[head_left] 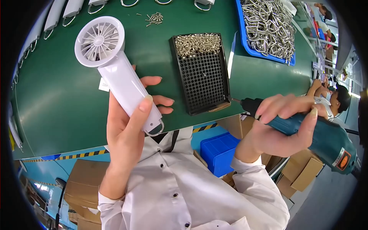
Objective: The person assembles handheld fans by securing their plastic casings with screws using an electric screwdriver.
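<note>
A white handheld fan (126, 82) lies across my left hand (128, 122), its round blade head pointing up and to the left. My left thumb presses on its handle, and a metal ring hangs from the handle's lower end. My right hand (283, 122) grips a teal electric screwdriver (329, 142) whose black nose and thin bit point left. That bit's tip is close to the lower right corner of a black perforated screw tray (203, 80). Small silver screws (197, 44) are heaped at the tray's far end.
A blue bin (245, 44) full of metal rings (268, 28) stands at the back right of the green table (57, 103). Loose screws (154, 19) lie near the far edge. More white fans (53, 17) line the far left. Co-workers (339, 97) sit at right.
</note>
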The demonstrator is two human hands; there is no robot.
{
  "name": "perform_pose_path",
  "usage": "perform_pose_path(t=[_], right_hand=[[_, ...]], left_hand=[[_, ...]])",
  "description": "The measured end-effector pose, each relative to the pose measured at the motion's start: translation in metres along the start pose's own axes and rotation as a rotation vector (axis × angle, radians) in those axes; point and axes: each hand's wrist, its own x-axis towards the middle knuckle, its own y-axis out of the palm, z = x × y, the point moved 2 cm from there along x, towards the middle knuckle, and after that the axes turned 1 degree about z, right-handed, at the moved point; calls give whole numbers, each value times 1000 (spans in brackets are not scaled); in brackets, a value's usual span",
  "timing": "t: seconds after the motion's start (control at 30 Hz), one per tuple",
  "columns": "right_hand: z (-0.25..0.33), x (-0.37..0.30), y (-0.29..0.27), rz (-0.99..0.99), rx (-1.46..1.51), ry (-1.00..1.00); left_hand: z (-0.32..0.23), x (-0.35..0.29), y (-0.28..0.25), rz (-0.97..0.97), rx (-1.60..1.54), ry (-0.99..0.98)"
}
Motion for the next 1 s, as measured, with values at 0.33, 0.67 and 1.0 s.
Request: perform_pose_path(t=[0.33,0.67,1.0], right_hand=[[-23,9,22,60,147,-175],[-31,11,30,65,82,-128],[-4,8,29,193,221,-148]], left_hand=[[-17,5,-8,-122,213,-48],[-32,0,-11,-105,1191,70],[-44,-15,-11,-257,1553,525]])
